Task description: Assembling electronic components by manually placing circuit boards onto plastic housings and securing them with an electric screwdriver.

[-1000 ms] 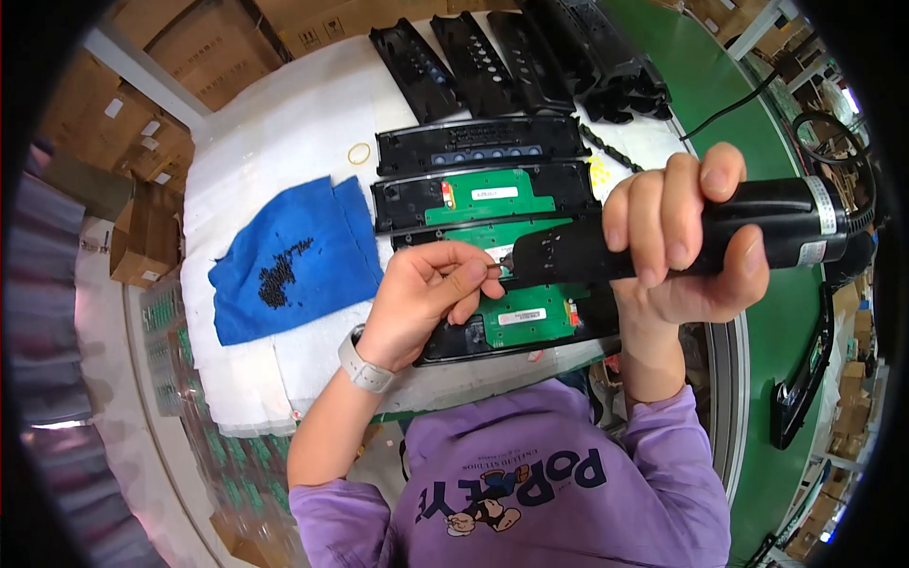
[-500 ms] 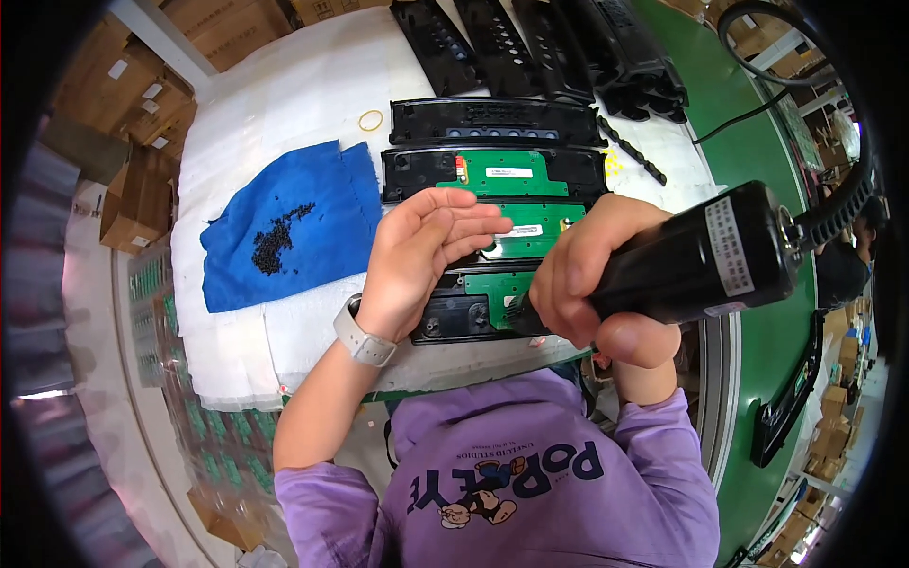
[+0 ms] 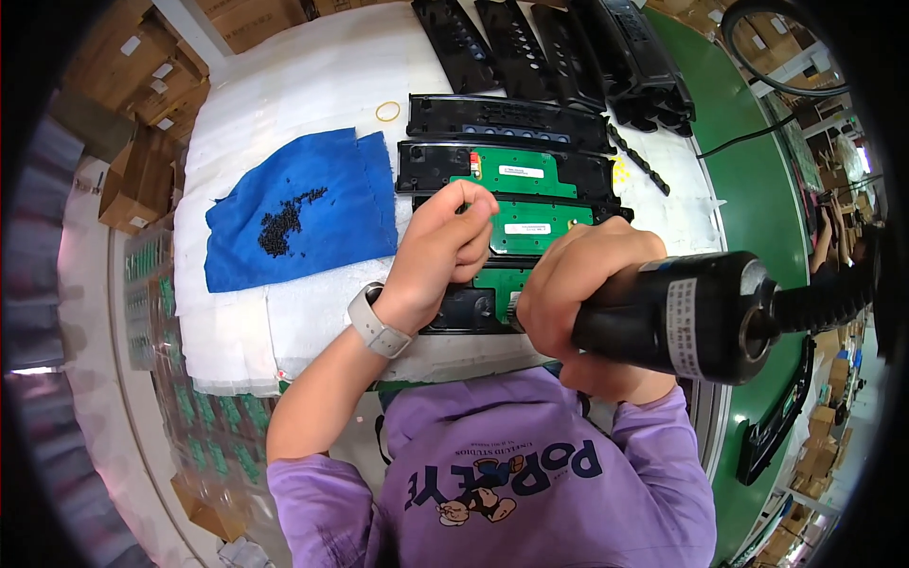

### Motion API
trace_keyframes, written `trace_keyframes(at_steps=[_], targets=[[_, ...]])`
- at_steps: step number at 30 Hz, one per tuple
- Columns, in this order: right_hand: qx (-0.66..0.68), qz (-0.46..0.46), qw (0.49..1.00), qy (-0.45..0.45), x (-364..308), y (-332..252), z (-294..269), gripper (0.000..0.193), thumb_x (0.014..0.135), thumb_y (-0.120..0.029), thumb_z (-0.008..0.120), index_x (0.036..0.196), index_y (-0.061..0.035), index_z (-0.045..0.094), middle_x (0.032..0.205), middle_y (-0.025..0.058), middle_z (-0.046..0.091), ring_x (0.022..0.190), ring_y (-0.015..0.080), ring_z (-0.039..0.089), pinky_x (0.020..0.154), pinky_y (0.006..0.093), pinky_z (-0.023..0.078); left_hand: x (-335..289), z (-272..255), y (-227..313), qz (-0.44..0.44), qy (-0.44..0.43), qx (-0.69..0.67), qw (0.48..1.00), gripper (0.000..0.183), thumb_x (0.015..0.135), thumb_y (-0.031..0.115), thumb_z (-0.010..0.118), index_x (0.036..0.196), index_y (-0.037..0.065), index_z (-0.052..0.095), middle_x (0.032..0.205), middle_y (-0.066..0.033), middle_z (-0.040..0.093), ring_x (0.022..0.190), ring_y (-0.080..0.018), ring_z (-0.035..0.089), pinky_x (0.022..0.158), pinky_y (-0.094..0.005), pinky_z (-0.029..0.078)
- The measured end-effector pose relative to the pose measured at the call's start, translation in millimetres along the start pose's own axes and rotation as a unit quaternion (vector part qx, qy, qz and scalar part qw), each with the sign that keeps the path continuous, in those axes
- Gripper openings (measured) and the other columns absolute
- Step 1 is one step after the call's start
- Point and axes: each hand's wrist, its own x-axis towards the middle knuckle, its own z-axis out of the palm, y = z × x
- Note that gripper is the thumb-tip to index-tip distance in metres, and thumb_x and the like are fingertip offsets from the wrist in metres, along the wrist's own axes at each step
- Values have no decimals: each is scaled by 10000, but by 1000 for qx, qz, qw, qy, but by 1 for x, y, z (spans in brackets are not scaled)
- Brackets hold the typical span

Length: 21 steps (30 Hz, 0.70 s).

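Observation:
My right hand [image 3: 579,284] grips a thick black electric screwdriver [image 3: 701,317], its tip pointing down at the nearest black panel [image 3: 464,310] with a green circuit board. My left hand [image 3: 443,251], with a white wrist band, rests on that panel and the one behind it [image 3: 554,225]. Its fingertips are pinched together; I cannot see whether a screw sits between them. A third panel with a green board [image 3: 516,175] lies farther back. Left of the hands, a blue cloth [image 3: 331,189] carries a heap of small black screws [image 3: 284,222].
White foam padding [image 3: 284,76] covers the table. A yellow rubber band [image 3: 387,111] lies on it. Several black housings [image 3: 535,43] stand at the back. A green conveyor belt [image 3: 757,180] runs along the right. Cardboard boxes [image 3: 142,180] stack at the left. Another person [image 3: 835,241] is at the right edge.
The screwdriver swung from lying level across the panels to pointing down at the nearest panel. My left hand slid from the driver's tip onto the boards.

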Motion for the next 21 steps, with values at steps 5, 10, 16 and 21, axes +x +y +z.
trace_keyframes(at_steps=[5, 10, 16, 21], targets=[[24, 23, 998, -51, 6, -4, -13, 300, 613, -140, 773, 642, -33, 494, 443, 29, 460, 352, 141, 436, 355, 252, 380, 1, -1, 0, 15, 2, 34, 999, 141, 914, 163, 498, 981, 56, 434, 589, 10, 430, 468, -54, 351, 429, -186, 255], [182, -50, 982, 5, 14, -9, -38, 287, 764, -221, 663, 880, -51, 463, 554, -11, 490, 388, 97, 480, 403, 245, 417, 0, 2, 7, 3, -1, 51, 999, 164, 853, 103, 605, 900, 19, 472, 692, -113, 620, 454, -83, 500, 404, -191, 347], [235, -152, 960, -16, 15, -15, -73, 366, 900, -321, 430, 1144, -50, 458, 731, 19, 492, 566, 127, 494, 673, 335, 423, -3, 0, 9, 6, 26, 26, 999, 97, 831, 43, 618, 787, -3, 544, 658, -118, 613, 387, -40, 411, 367, -171, 295], [214, -183, 959, 34, 11, -15, -69, 370, 900, -326, 424, 1145, -50, 458, 731, 19, 489, 560, 134, 487, 664, 350, 422, -4, 5, 7, 8, 36, 96, 995, 82, 783, 29, 663, 789, -16, 594, 640, -79, 597, 417, -38, 436, 387, -162, 310]])
